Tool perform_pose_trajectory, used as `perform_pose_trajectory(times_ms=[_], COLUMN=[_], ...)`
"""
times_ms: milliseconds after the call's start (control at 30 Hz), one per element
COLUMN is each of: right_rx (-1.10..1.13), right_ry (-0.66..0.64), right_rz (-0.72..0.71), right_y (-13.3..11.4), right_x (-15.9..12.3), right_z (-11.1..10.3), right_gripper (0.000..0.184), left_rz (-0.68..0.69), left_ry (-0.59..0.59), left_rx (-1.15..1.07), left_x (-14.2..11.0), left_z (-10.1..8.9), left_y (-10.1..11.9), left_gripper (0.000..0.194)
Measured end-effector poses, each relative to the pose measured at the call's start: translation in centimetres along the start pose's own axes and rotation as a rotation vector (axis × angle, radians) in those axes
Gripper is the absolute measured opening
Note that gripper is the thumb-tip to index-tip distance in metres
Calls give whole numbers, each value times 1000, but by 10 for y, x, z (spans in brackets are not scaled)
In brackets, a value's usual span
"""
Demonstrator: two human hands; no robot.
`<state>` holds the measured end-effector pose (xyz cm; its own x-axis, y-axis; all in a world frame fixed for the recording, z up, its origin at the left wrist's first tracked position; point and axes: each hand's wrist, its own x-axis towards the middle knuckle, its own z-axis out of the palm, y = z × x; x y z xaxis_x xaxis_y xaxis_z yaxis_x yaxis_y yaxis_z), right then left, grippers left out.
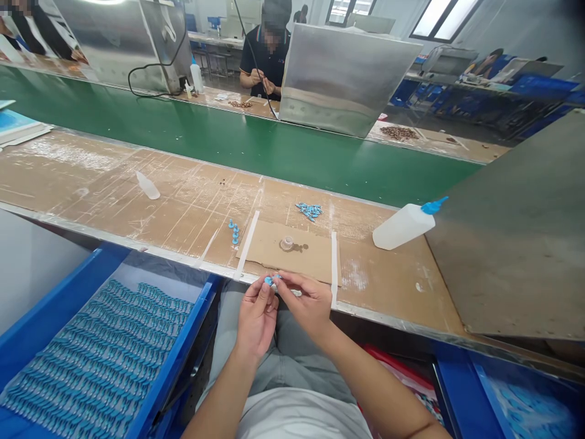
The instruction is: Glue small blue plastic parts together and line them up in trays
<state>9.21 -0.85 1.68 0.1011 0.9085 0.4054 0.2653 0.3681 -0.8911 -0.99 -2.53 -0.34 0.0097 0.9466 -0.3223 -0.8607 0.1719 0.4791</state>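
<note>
My left hand (256, 317) pinches a small blue piece (269, 281) between thumb and finger, just off the table's front edge. Close against it, my right hand (308, 302) grips another tiny blue part (276, 277), mostly covered by the fingertips. Ahead of both hands lies a taped-down cardboard sheet (265, 244) with a small clear cup (287, 243) on it, dark wet spots beside the cup. Several blue pieces (234, 235) stand in a row left of the sheet. Behind it is a pile of slim blue parts (309, 211).
A white bottle with a blue nozzle (402, 227) leans at right, near a metal panel (516, 244). A small translucent bottle (147, 185) lies at left. Below left, a blue tray (86, 256) holds rows of blue parts. Beyond the green belt (192, 128), a person works.
</note>
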Motion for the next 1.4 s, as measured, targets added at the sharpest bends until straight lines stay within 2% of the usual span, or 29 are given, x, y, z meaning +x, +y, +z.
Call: perform_pose_trajectory(times_ms=[200, 433, 700, 1100, 1233, 1400], right_rx=[-42, -55, 13, 226, 284, 429], right_ry=[-44, -101, -99, -159, -217, -320], right_rz=[-4, -111, -137, 142, 233, 414], right_y=[4, -2, -10, -11, -15, -21], right_x=[0, 7, 10, 9, 12, 19], right_z=[-1, -1, -2, 0, -2, -5], right_gripper=[18, 17, 18, 19, 24, 35], left_rz=[51, 100, 166, 202, 196, 222], left_ry=[50, 118, 90, 44, 45, 14], left_rx=[60, 116, 136, 158, 166, 181], left_x=[1, 1, -6, -11, -12, -13], left_z=[-3, -11, -7, -6, -7, -6], left_y=[1, 5, 11, 13, 14, 15], left_gripper=[23, 29, 26, 26, 27, 21])
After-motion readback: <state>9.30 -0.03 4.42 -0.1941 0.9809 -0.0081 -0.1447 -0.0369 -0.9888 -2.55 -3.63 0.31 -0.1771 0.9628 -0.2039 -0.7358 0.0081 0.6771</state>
